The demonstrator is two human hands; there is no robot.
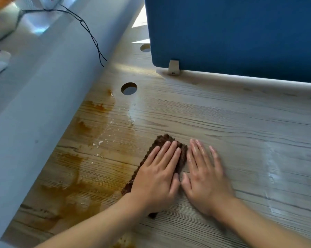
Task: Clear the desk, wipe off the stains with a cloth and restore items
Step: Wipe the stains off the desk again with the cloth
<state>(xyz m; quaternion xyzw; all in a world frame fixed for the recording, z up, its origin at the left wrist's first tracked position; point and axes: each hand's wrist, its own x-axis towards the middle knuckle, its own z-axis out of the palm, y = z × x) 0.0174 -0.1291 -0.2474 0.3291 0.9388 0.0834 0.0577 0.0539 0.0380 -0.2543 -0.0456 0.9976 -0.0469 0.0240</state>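
Both hands are flat on the pale wood-grain desk top [231,119]. The left hand [156,178] lies palm-down on a dark brown, nubbly textured cloth [162,140], fingers straight and together, pressing it onto the surface rather than gripping it. The cloth is a long folded strip under that hand, poking out past the fingertips at the far end and showing again along the outer edge of the hand near the wrist.

The right hand [204,179] sits just beside it, also flat with the fingers stretched out and holding nothing. Its palm rests on bare desk and its thumb is right up against the left thumb (I can't tell if the index finger actually touches the cloth edge or just runs alongside it).

To the left of the cloth there's a big smeary patch of orange-brown stains [75,176] running along the desk's left edge, with a scatter of small white crumbs [99,142] in the middle of it. Further back is a round cable hole [129,88] in the desk, and a second round hole [145,47] behind that. A blue fabric divider panel [240,33] stands along the back edge, held by a white clip bracket [173,67]. A thin black cable [90,33] trails down over the pale grey ledge [43,86] on the left. There's a wet-looking shiny streak [273,167] on the desk, off to the right of the hands.
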